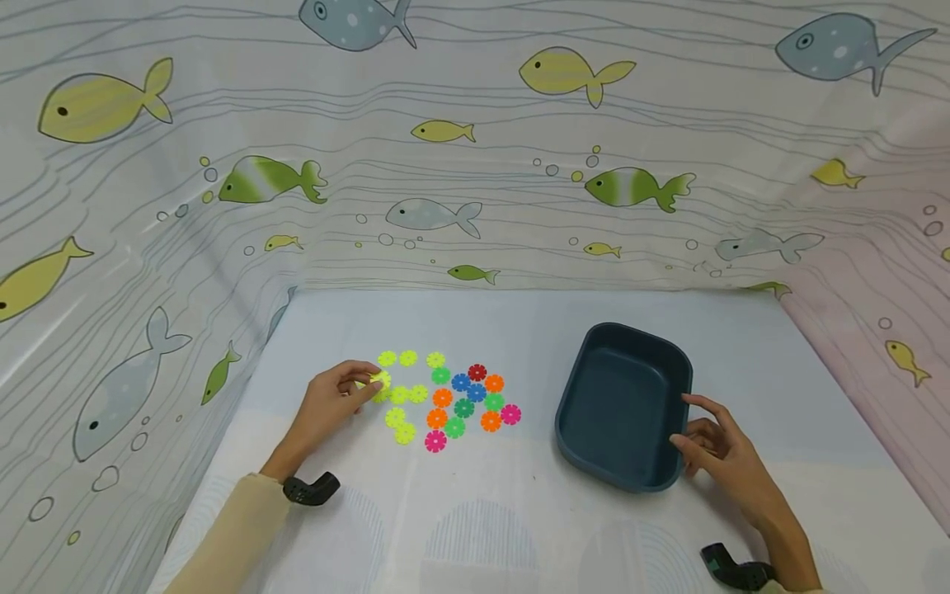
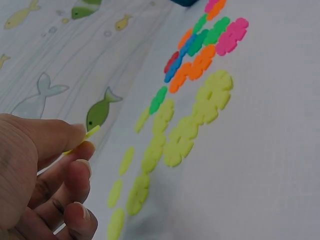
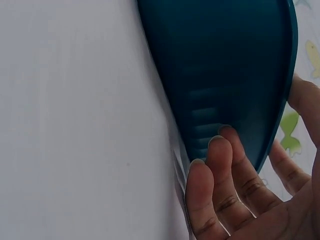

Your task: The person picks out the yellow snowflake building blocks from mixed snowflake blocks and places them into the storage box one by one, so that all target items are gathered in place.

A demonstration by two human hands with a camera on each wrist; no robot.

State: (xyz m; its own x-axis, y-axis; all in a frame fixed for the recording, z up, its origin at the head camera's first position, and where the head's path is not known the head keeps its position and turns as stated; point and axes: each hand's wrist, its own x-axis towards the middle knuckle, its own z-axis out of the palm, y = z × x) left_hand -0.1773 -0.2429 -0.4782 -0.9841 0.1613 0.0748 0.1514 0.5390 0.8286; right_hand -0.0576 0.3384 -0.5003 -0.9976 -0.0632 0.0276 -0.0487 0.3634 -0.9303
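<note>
Left hand (image 1: 334, 398), pinching yellow disc (image 2: 94, 131); right hand (image 1: 718, 443) — gripping tray (image 1: 622, 412)

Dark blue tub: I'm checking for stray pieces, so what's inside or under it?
Inside the tub, only its bare floor and walls show; no flower pieces appear there. The tub covers the table directly beneath it, so anything under its base cannot be seen.

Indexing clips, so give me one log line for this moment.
left hand: pinches yellow disc | right hand: holds tray | other discs: on table
</note>
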